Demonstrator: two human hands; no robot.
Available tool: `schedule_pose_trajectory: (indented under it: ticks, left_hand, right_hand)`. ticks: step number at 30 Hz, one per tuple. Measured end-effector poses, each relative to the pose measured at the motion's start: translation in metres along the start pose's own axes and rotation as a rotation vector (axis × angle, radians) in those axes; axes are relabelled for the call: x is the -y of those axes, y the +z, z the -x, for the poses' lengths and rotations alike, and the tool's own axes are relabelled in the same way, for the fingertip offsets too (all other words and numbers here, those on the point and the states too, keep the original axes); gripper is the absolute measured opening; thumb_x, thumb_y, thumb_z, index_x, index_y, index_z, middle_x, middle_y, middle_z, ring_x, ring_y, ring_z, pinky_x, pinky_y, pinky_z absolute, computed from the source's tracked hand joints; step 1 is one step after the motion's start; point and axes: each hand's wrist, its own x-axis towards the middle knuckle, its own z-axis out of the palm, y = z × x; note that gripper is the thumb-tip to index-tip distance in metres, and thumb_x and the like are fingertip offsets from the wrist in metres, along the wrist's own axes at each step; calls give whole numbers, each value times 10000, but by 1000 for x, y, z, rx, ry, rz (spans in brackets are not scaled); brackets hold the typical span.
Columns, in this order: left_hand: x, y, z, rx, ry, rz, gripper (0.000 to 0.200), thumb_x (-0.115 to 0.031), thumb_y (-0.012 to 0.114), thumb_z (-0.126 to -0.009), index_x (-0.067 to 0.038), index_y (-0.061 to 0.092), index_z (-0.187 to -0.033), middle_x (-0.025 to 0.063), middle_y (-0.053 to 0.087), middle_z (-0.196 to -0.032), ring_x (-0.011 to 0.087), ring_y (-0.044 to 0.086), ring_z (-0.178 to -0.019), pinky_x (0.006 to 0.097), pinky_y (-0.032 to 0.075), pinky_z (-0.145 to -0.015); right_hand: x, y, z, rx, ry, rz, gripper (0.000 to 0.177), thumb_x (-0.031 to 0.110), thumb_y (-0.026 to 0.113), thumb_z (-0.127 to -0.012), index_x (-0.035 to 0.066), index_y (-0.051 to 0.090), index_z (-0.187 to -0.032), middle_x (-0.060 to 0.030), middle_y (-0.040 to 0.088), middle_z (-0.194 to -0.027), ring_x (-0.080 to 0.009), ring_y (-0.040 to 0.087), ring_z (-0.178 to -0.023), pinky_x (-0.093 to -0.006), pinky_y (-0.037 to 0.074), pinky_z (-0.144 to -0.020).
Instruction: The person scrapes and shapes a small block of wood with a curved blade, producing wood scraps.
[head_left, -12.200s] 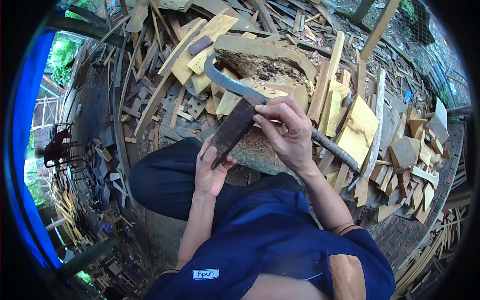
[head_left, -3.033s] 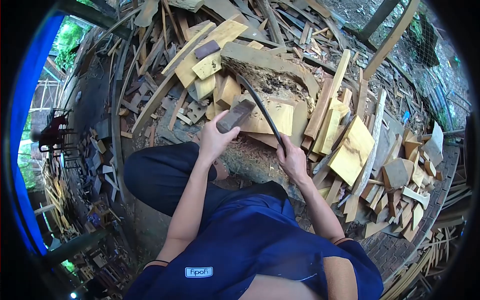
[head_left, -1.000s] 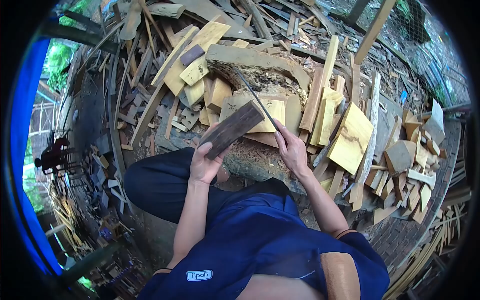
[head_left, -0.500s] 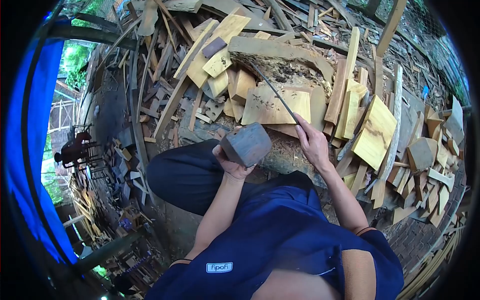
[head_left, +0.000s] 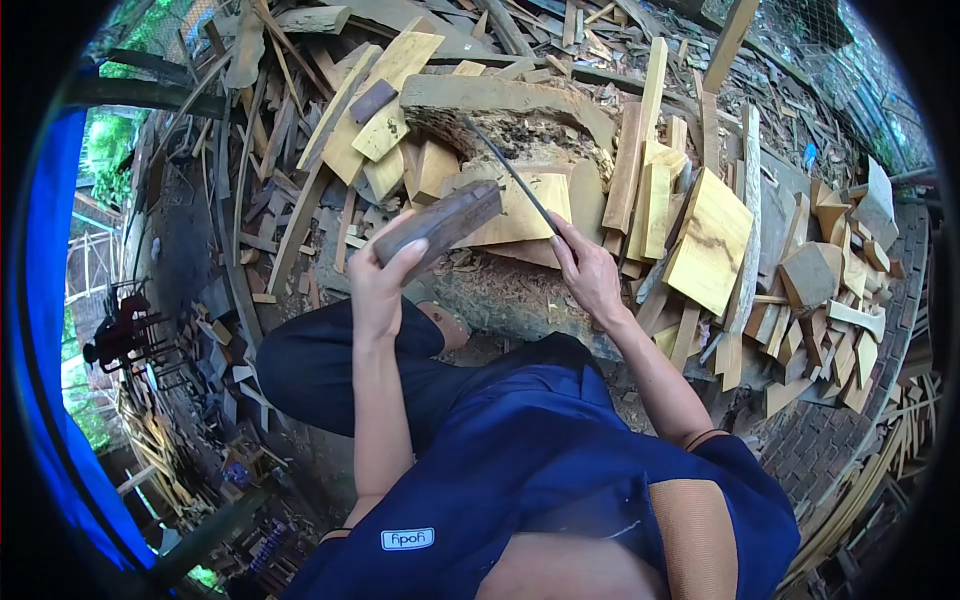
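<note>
My left hand [head_left: 376, 287] grips a dark, worn wooden block [head_left: 445, 226] by its near end, thumb on top. The block is tilted, its narrow side turned up and its far end reaching over a pale yellow wood piece [head_left: 535, 225]. In my right hand [head_left: 590, 274] is a thin dark rod-like tool [head_left: 508, 172], held near its lower end with the fingers closed. Its far tip lies over the rotted hollow of a thick log [head_left: 500, 95]; whether it touches cannot be seen.
Several yellow offcuts stand at the right, among them a broad slab [head_left: 708, 240]. A small dark block [head_left: 373, 101] rests on pale planks at upper left. An axe-shaped pale piece [head_left: 857, 318] lies far right. A blue tarp [head_left: 45, 300] hangs at left.
My left hand has lifted and turned the dark block, from its broad face showing to its narrow side. The whole view has shifted, and my right hand still holds the rod.
</note>
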Motion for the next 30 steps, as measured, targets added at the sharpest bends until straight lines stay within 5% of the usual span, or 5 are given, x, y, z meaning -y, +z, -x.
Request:
schedule_pose_trajectory:
  ticks: [5, 13, 14, 20, 30]
  left_hand:
    - [47, 1, -36, -147, 111, -541, 516, -145, 762, -815, 111, 610, -1237, 124, 732, -975, 141, 692, -821, 283, 549, -760]
    - [53, 8, -37, -258, 157, -353, 409, -89, 737, -825, 69, 640, -1189, 115, 708, -1020, 130, 664, -854, 262, 529, -756]
    - [57, 8, -38, -262, 156, -353, 409, -89, 737, -825, 69, 640, -1189, 115, 708, -1020, 130, 664, -854, 262, 529, -756]
    - [48, 20, -48, -299, 76, -61, 341, -38, 669, -868, 58, 600, -1188, 129, 672, -1044, 179, 692, -813, 314, 617, -680]
    - [47, 31, -50, -347, 96, -187, 314, -67, 710, -822, -15, 560, -1092, 83, 650, -941, 132, 642, -782, 292, 592, -629]
  right_hand:
    - [11, 1, 1, 19, -40, 57, 448, 242, 566, -969, 256, 522, -1414, -208, 702, -938, -393, 680, -834, -475, 539, -713]
    - [7, 23, 11, 144, -204, 213, 501, 127, 503, -948, 248, 460, -1433, -195, 665, -848, -419, 648, -669, -516, 521, -586]
    - [8, 23, 12, 207, -177, 277, 462, 119, 535, -942, 166, 462, -1395, -204, 680, -875, -424, 659, -745, -531, 528, -624]
    - [6, 33, -3, 238, -142, 242, 168, 142, 520, -980, 81, 452, -1122, -226, 655, -852, -479, 619, -733, -559, 481, -594]
    - [86, -10, -20, 53, -330, 133, 132, 143, 468, -990, 42, 423, -1061, -224, 648, -786, -446, 638, -671, -537, 493, -557]
